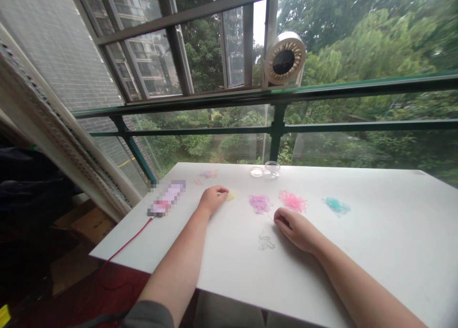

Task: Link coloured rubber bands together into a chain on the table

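Note:
My left hand [214,198] rests on the white table with its fingers closed at the edge of a small yellow pile [231,195]; what its fingertips hold is too small to name. My right hand [291,227] is curled, with a thin pinkish strand showing by its fingertips, below a pink pile [292,201]. Left of that pile lies a purple pile [260,204] of thin loops. A grey-clear cluster [266,242] sits nearer me, between my forearms. Farther right is a teal pile [336,205], and a mixed-colour pile [208,174] lies at the back left.
Two clear round dishes [272,169] stand at the back edge of the white table [386,223]. A blurred phone [167,198] with a red cable [129,242] lies on the left. Behind are a green railing [214,131] and a round white fan [285,60].

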Available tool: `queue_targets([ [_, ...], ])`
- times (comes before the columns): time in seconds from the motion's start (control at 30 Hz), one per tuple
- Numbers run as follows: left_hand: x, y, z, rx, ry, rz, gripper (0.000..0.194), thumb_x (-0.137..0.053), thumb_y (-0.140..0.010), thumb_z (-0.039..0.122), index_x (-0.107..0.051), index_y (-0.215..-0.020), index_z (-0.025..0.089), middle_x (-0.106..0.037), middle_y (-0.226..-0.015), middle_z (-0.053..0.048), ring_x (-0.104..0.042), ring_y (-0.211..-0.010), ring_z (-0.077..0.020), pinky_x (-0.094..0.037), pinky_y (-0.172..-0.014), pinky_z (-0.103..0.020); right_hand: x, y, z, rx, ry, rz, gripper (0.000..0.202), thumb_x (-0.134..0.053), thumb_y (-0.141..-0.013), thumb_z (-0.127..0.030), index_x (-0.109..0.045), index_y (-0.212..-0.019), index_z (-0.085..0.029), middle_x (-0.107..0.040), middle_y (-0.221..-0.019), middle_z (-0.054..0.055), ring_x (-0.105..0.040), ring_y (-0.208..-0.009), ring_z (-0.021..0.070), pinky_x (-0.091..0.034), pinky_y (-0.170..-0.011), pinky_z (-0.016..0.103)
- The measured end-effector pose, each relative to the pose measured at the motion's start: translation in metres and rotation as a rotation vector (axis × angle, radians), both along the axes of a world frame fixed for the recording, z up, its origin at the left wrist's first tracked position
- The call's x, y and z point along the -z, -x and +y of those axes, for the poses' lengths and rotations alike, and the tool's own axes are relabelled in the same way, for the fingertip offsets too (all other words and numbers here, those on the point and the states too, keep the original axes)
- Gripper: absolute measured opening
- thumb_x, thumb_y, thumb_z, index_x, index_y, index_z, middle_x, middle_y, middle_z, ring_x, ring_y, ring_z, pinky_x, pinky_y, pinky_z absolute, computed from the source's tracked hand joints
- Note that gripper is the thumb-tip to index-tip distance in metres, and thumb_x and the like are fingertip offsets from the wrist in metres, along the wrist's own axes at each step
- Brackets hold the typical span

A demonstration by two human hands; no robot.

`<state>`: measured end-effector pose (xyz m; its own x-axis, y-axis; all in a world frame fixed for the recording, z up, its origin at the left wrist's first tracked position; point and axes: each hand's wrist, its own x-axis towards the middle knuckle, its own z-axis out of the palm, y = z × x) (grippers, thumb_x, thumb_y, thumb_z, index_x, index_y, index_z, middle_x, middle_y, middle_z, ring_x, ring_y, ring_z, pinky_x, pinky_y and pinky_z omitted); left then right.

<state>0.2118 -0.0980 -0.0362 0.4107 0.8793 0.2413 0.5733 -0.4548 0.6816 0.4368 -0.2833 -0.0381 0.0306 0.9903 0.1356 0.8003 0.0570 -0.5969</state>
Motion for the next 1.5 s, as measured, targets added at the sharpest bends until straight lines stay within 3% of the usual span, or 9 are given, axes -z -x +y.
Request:
queue_targets([
  [0.5,0.006,0.000,0.007,0.079,-0.101,0.057,0.017,-0.055,-0.071,0.021,-0.070,-0.079,0.018,-0.065,-0.097,-0.006,-0.058,-0.093,-0.0187,-0.040,-0.093,-0.031,-0.001,0.001,0.000,0.006,-0.006,0.001,0.011,-0.041,-0.079,-0.024,-0.051,-0.076,-0.020,-0.061,-0.073,0.003,-0.054,-0.066,0.0158,-0.037,-0.061,0.027],
  [0.8,0.006,0.000,0.008,0.040,-0.042,-0.032,0.014,-0.059,-0.067,0.020,-0.070,-0.076,0.018,-0.060,-0.111,-0.007,-0.052,-0.106,-0.0222,-0.032,-0.101,-0.034,-0.001,0.001,0.000,0.009,-0.006,-0.001,0.011,-0.041,-0.079,-0.024,-0.051,-0.076,-0.020,-0.060,-0.073,0.003,-0.054,-0.065,0.0157,-0.037,-0.060,0.027],
  [1.03,0.014,-0.001,0.015,-0.011,0.092,-0.241,0.028,-0.047,-0.074,0.010,-0.055,-0.101,0.015,-0.062,-0.109,-0.010,-0.055,-0.104,-0.0167,-0.043,-0.089,-0.030,0.000,0.001,-0.001,0.011,-0.009,-0.012,0.011,-0.040,-0.079,-0.024,-0.050,-0.076,-0.020,-0.060,-0.072,0.002,-0.053,-0.065,0.0155,-0.036,-0.060,0.027],
  [1.27,0.014,-0.002,0.019,0.008,0.149,-0.365,0.033,-0.039,-0.076,0.006,-0.050,-0.107,0.012,-0.063,-0.104,-0.012,-0.060,-0.095,-0.0141,-0.044,-0.089,-0.031,-0.002,0.001,-0.001,0.005,-0.012,-0.012,0.011,-0.040,-0.079,-0.024,-0.050,-0.076,-0.020,-0.060,-0.072,0.002,-0.053,-0.066,0.0155,-0.036,-0.060,0.026],
  [1.4,0.004,-0.008,0.004,0.042,0.035,-0.362,0.024,-0.048,-0.075,0.016,-0.056,-0.098,0.012,-0.063,-0.102,-0.011,-0.060,-0.091,-0.0154,-0.048,-0.080,-0.028,-0.003,0.002,-0.002,0.000,-0.023,0.024,0.010,-0.041,-0.079,-0.023,-0.050,-0.076,-0.020,-0.059,-0.072,0.002,-0.052,-0.065,0.0149,-0.036,-0.060,0.026],
  [1.5,-0.005,-0.021,-0.024,0.223,-0.053,-0.238,0.024,-0.054,-0.074,0.025,-0.060,-0.096,0.015,-0.065,-0.095,-0.007,-0.061,-0.081,-0.0148,-0.047,-0.072,-0.026,-0.004,0.003,-0.001,-0.009,-0.038,0.086,0.010,-0.042,-0.079,-0.022,-0.050,-0.075,-0.019,-0.057,-0.069,0.001,-0.050,-0.063,0.0139,-0.036,-0.059,0.026],
])
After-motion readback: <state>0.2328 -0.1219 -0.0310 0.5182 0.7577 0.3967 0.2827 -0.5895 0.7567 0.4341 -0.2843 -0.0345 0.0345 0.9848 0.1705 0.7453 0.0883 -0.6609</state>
